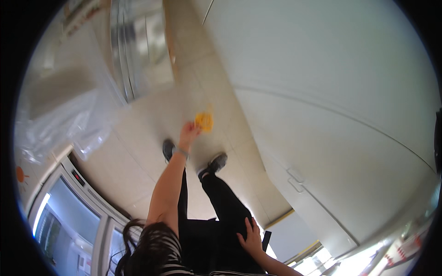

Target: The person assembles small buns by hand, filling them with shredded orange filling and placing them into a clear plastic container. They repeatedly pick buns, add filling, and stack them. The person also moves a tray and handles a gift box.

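Observation:
My left hand (pixel 189 132) reaches forward over the floor, its fingers closed on the edge of a small flat yellow piece (pixel 204 121) with darker marks. Motion blurs that piece, so its exact kind is unclear. A band sits on my left wrist. Lower right, my right hand (pixel 251 239) rests beside my black-trousered thigh, fingers apart and holding nothing.
Along the right stands a large pale cabinet (pixel 317 147) with two handles (pixel 294 179). A lit glass-door fridge (pixel 69 221) is at lower left. Clear plastic wrapping (pixel 69 122) and a shiny metal unit (pixel 145 50) lie left and ahead. Beige tiles (pixel 239 138) make up the floor.

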### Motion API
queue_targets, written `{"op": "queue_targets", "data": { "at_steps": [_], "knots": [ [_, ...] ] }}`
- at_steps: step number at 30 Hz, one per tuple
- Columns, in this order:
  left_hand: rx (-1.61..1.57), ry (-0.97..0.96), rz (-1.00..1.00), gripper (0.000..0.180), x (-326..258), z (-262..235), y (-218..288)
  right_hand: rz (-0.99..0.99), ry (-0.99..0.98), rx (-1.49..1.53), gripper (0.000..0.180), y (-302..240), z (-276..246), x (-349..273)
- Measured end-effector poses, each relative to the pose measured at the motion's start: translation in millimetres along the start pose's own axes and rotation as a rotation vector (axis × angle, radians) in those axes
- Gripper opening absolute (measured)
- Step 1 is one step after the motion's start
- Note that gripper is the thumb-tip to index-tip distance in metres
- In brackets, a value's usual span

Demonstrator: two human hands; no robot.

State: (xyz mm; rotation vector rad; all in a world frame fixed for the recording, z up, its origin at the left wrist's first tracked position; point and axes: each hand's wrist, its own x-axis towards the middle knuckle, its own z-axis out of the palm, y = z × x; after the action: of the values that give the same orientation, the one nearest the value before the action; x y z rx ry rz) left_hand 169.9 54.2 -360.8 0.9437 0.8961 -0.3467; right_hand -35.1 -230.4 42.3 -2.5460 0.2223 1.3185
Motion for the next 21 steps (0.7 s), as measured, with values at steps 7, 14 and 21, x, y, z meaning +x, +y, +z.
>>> {"op": "queue_targets", "data": {
  "at_steps": [7,14,21],
  "knots": [
    [0.252,-0.461,-0.071,0.017,-307.4,55.4,255.6,-0.121,0.127,0.177,0.071,-3.2,-37.6,-74.7],
    [0.295,-0.755,0.157,0.012,-473.9,165.5,440.2,-0.169,0.650,0.560,0.040,-43.8,-133.4,-95.4],
    [0.024,-0.758,0.382,0.022,-473.0,294.2,488.8,-0.366,0.698,0.798,0.034,-67.4,-203.6,-98.5]
  ]
}}
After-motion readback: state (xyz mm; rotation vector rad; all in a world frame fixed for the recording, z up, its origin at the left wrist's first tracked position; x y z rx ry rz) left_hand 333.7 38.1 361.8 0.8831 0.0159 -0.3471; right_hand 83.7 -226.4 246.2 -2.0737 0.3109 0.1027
